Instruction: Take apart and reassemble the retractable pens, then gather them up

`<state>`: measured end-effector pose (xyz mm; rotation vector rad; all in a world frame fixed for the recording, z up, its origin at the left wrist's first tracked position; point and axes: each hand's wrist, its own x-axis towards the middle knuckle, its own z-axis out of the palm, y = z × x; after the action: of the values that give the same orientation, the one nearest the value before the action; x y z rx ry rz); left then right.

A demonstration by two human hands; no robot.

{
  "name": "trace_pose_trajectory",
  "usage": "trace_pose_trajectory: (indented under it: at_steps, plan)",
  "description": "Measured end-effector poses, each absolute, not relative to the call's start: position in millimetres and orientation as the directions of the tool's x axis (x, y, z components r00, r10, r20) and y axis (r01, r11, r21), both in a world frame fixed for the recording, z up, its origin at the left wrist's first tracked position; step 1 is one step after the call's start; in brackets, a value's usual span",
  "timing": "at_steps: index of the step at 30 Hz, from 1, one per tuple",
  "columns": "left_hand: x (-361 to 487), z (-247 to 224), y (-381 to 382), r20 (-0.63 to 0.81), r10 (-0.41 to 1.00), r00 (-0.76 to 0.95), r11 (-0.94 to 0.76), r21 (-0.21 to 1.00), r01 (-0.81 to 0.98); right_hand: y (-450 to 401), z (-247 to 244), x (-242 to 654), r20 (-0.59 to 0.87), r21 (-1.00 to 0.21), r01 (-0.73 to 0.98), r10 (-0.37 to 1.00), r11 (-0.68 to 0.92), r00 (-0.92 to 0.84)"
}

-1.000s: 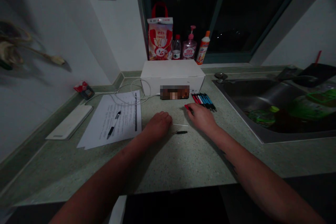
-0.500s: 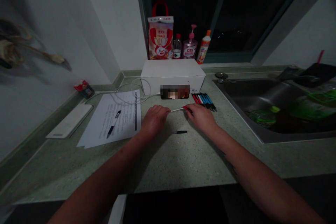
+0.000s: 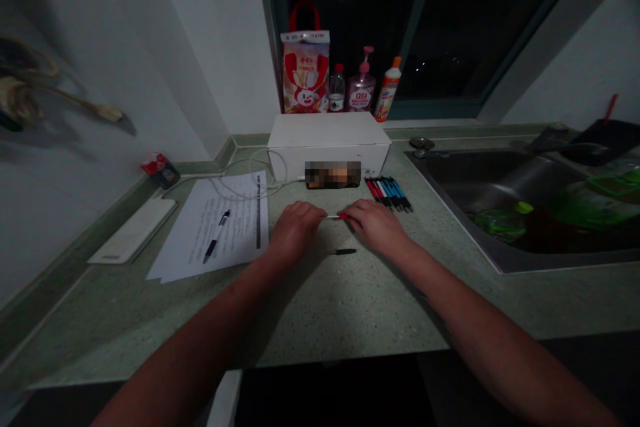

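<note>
My left hand (image 3: 296, 230) pinches one end of a thin white pen refill (image 3: 332, 217) over the counter. Closed around a red pen barrel (image 3: 343, 216) is my right hand (image 3: 376, 223); most of the barrel is hidden by the fingers. The refill's exposed length runs straight to the red barrel's end; whether it is inside cannot be made out. Below the hands lies a small black pen part (image 3: 344, 251) with a thin tip pointing left. Red, white, blue and black pens (image 3: 388, 193) lie in a row beyond my right hand.
A propped phone (image 3: 333, 177) with a cable leans against a white box (image 3: 327, 130). Printed sheets (image 3: 250, 227) with a black-and-white pen (image 3: 217, 237) and a white power bank-like slab (image 3: 133, 230) lie left. A steel sink (image 3: 460, 213) is right.
My right hand has moved slightly left with the red barrel, toward my left hand. Less of the white refill shows between them, and it lies more level.
</note>
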<state>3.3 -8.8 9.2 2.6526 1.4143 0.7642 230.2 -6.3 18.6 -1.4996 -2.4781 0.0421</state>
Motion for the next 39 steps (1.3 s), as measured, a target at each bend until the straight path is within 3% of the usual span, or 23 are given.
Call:
trace_pose_trajectory:
  at_steps: [5,9,11,17,21,24,27,31,39]
  plan:
    - [5.7,8.5,-12.5,0.386,0.774,0.503,-0.616,0.270,0.740,-8.9,14.5,225.0,0.185,-0.163,0.831,0.844,0.531,-0.503]
    - [7.0,9.8,-16.4,0.573,0.756,0.316,-0.558,0.312,0.769,-9.6,14.1,226.5,0.240,-0.241,0.871,0.895,0.429,-0.375]
    - [8.9,9.3,-19.1,0.601,0.737,0.309,-0.574,0.315,0.756,-9.5,14.6,228.0,0.276,-0.280,0.885,0.914,0.372,-0.297]
    - [22.7,-1.1,-27.1,0.342,0.632,0.695,-0.774,0.320,0.546,-9.7,14.7,229.6,0.302,-0.284,0.896,0.919,0.342,-0.255]
    - [27.9,-3.8,-27.3,0.251,0.597,0.762,-0.796,0.302,0.524,-8.7,13.6,230.9,0.284,-0.261,0.901,0.919,0.347,-0.272]
    - [24.2,-3.0,-23.5,0.283,0.691,0.665,-0.720,0.343,0.603,-7.2,14.3,233.4,0.270,-0.246,0.903,0.919,0.353,-0.286]
    - [15.6,-2.3,-17.0,0.389,0.809,0.441,-0.584,0.438,0.684,-6.8,16.1,235.0,0.257,-0.221,0.909,0.921,0.352,-0.294]
    - [4.4,0.3,-9.0,0.508,0.836,0.208,-0.486,0.508,0.711,-8.3,18.4,233.3,0.231,-0.197,0.903,0.913,0.382,-0.336]
    - [-0.7,1.9,-6.0,0.585,0.785,0.202,-0.538,0.483,0.691,-8.9,15.9,231.0,0.228,-0.174,0.881,0.889,0.439,-0.398]
